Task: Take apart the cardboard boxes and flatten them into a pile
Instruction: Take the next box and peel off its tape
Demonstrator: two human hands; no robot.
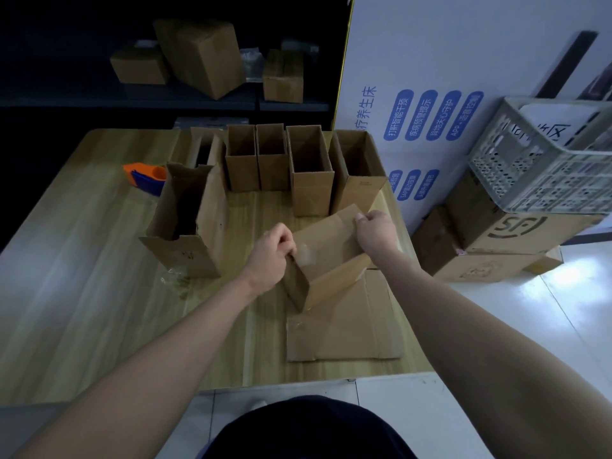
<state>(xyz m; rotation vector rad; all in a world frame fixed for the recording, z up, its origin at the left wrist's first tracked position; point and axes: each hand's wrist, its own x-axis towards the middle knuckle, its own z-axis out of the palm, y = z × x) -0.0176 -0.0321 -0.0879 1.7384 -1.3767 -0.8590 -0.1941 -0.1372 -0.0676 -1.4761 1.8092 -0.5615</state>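
We hold small box point(326, 260) over flat pile point(344, 326), near table point(99, 309) edge. Left hand point(270, 256) fingers curled on taped corner; right hand point(376, 231) pinching far flap. Step: pulling box open. Next, we judge: collapse walls, press flat onto pile. Standing boxes point(271, 160) wait behind.

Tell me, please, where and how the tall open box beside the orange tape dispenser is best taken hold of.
Probably best to take the tall open box by its right wall at the top rim, coming from above. It stands upright with its top open, so a grip can pinch that wall inside and out. The tape dispenser lies by its far left side, leaving the right freer.
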